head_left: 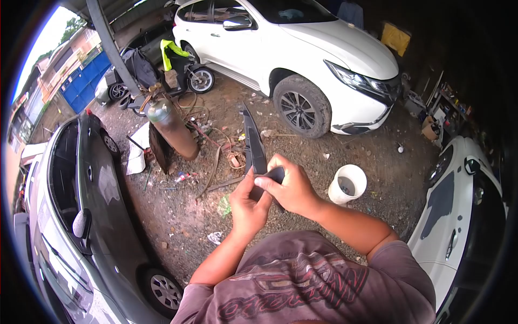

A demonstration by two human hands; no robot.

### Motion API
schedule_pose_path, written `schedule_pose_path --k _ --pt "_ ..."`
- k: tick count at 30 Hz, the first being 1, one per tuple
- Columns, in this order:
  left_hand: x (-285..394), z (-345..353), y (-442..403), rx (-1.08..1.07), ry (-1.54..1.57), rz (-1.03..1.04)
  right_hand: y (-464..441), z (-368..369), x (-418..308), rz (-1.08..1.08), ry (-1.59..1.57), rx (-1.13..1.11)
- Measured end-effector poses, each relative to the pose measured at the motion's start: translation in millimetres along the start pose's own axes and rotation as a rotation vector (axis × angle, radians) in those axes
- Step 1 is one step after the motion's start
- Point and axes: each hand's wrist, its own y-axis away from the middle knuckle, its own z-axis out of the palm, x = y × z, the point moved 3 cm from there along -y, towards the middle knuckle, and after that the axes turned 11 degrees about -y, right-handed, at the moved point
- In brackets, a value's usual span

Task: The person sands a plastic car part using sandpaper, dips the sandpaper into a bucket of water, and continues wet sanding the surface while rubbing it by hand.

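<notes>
A long, narrow black plastic trim piece [254, 141] points away from me, its far end tapering to a tip. My left hand [249, 204] is closed around its near part, with the thumb pressed close to the right hand. Beside it, my right hand [294, 186] pinches a dark grey, thin sheet-like piece [277, 174] between thumb and fingers, against the trim. Whether this sheet is sandpaper I cannot tell. The hands touch or nearly touch, and the fingers hide part of both pieces.
A white bucket [348, 184] with dark contents stands right of my hands. Ahead are a white SUV [318, 40], a rusty gas cylinder [174, 127] with hoses and a scooter [200, 79]. A grey car [100, 178] flanks me left, a white car [440, 243] right. Litter dots the gravel [302, 156].
</notes>
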Motion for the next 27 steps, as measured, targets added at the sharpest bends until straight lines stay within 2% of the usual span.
schedule_pose_path --k 4,8,11,13,14,19,21,22,25,26,27 --pt "17 -12 -3 0.001 -0.148 -0.098 -17 1 -6 -0.068 0.017 0.007" --pt "17 -18 -10 0.051 -0.105 -0.083 -18 13 -2 -0.105 -0.019 0.059" --pt "8 -18 -9 -0.033 0.0 -0.07 -10 13 12 -0.021 0.023 -0.012" --pt "8 -15 0 -0.188 0.492 -0.291 -10 9 9 -0.105 -0.022 0.054" --pt "11 -17 -2 -0.215 0.554 -0.266 -15 10 16 -0.087 -0.125 0.075" --pt "15 -18 -8 -0.252 0.539 -0.279 -36 9 1 0.074 -0.072 0.08" --pt "15 -20 -13 -0.25 0.649 -0.308 -36 10 3 0.137 -0.141 -0.027" --pt "14 -23 -13 -0.225 0.662 -0.317 -30 13 11 0.001 -0.187 -0.1" --pt "6 -23 -11 -0.283 0.679 -0.34 -27 17 26 -0.104 -0.247 -0.078" --pt "7 -20 -11 -0.241 0.71 -0.316 -33 16 30 -0.1 -0.247 -0.073" --pt "11 -20 -13 -0.247 0.709 -0.317 -44 16 29 -0.006 -0.228 -0.087"
